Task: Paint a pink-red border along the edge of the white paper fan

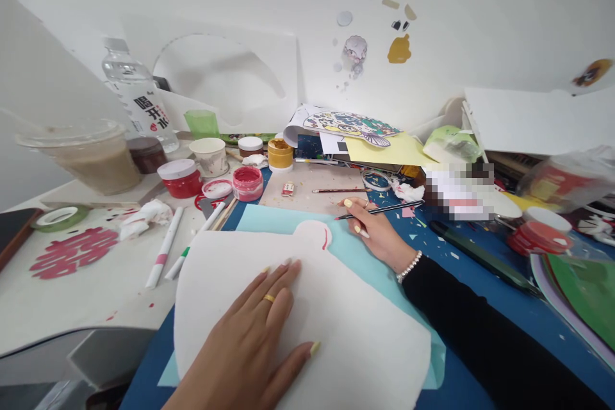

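Note:
A large white cutout (355,327) with a rounded knob at its top lies on a light blue sheet (266,218). A short curved red line (325,240) runs along the knob's right edge. My left hand (254,320) rests flat on the cutout, fingers stretched out, with a gold ring on one of them. Just right of the knob, my right hand (372,227) pinches a slim black paintbrush (401,206). The brush's reddish tip points left, apart from the cutout.
An open pink-red paint jar (247,184), a lidded red jar (180,179) and a yellow jar (280,155) stand behind. Markers (164,248), a drink cup (89,160) and a water bottle (139,99) are left. A dark green box cutter (485,257) lies right.

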`<state>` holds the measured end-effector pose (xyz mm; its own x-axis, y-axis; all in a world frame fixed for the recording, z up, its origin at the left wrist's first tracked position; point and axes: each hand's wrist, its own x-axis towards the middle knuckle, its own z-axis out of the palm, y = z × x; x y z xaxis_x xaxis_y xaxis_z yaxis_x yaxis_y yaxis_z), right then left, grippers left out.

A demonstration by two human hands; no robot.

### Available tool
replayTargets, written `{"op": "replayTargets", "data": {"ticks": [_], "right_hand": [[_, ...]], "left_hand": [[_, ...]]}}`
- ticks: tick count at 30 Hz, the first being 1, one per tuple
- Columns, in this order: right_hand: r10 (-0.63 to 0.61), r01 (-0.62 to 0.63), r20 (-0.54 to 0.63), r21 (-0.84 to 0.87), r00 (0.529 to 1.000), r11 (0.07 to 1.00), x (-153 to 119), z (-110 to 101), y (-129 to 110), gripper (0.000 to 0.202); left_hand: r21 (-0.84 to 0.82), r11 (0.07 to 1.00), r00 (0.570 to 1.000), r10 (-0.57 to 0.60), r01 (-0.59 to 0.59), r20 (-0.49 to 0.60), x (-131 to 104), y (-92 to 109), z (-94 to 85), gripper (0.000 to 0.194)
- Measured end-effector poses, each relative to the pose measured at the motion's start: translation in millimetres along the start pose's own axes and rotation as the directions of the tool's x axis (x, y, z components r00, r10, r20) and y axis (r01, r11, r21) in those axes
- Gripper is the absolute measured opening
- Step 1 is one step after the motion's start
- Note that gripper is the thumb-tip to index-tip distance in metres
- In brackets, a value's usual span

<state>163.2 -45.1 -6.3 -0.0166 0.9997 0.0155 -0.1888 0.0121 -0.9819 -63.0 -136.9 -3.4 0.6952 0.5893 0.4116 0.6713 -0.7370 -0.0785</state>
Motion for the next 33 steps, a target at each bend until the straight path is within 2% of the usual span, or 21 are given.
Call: {"op": "replayTargets", "data": {"ticks": [10,16,20,27,33], "right_hand": [[-0.013,0.015,0.051,-0.044,0.999,0.999,-1.2,-0.1,0.8,0.033],[-0.032,0.034,0.028,-0.084,0.999,0.996,-1.5,-0.8,1.5,0.039],[-0.032,0.034,0.021,-0.106,0.999,0.994,-0.2,-0.7,1.8,0.035],[-0.002,0.002,0.014,-0.038,1.000,0.999,-0.7,1.8,-1.2,0.024],[-0.049,0.049,0.007,-0.028,0.999,0.998,3.7,2.4,0.8,0.028]], "left_hand": [[-0.042,0.999,1.000,-0.011,0.011,-0.010,-2.3,-1.0,2.5,0.055],[-0.061,0.998,1.000,-0.020,0.019,-0.006,-5.3,-2.2,7.0,0.058],[-0.057,0.998,1.000,-0.014,0.013,-0.011,-6.0,-1.7,5.7,0.060],[-0.018,1.000,1.000,0.003,-0.004,-0.029,-2.8,-1.4,1.6,0.060],[-0.016,1.000,0.999,0.002,-0.002,-0.033,-2.1,-0.6,0.8,0.060]]}}
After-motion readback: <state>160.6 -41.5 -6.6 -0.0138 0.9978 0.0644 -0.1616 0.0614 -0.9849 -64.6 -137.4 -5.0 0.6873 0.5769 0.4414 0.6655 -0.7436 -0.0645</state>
